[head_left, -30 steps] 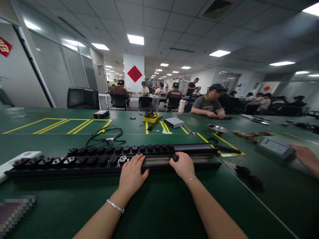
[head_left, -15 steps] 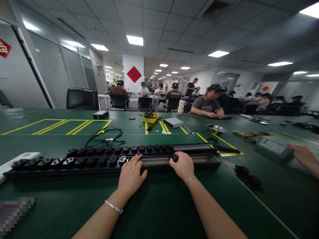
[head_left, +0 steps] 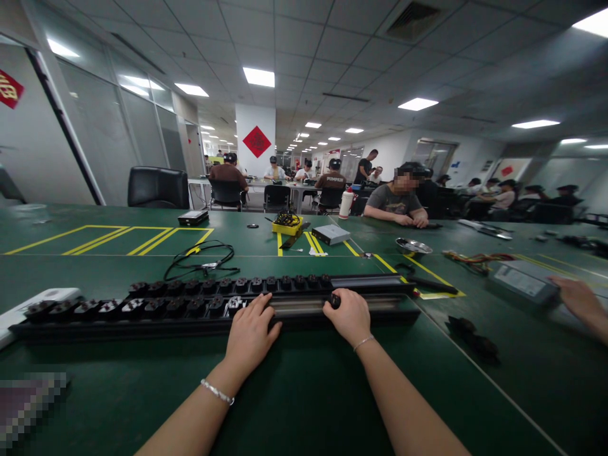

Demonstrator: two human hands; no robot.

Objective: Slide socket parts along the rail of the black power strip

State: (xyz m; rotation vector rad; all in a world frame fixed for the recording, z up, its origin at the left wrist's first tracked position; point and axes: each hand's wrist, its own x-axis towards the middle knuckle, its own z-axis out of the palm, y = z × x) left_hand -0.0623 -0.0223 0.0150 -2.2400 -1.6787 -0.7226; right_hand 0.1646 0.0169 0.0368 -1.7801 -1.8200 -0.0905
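A long black power track [head_left: 142,330] lies across the green table, with a row of round socket adapters along its left half. My left hand [head_left: 249,329] rests on this track beside the rightmost adapter [head_left: 235,305], fingers stretched over it and thumb apart. Closed around a small black round adapter [head_left: 335,301] on the same track is my right hand [head_left: 350,316]. The fingers partly cover that adapter. Between my hands runs a bare stretch of the track's pale slot. Behind it lies a second black track [head_left: 363,282], also carrying several adapters on its left part.
A black cable [head_left: 199,259] lies coiled beyond the tracks. A yellow box [head_left: 286,225], grey drive [head_left: 330,234], metal bowl [head_left: 413,246] and power supply unit [head_left: 522,280] are farther off. Another person's hand [head_left: 582,304] is at the right; a person [head_left: 396,202] sits opposite.
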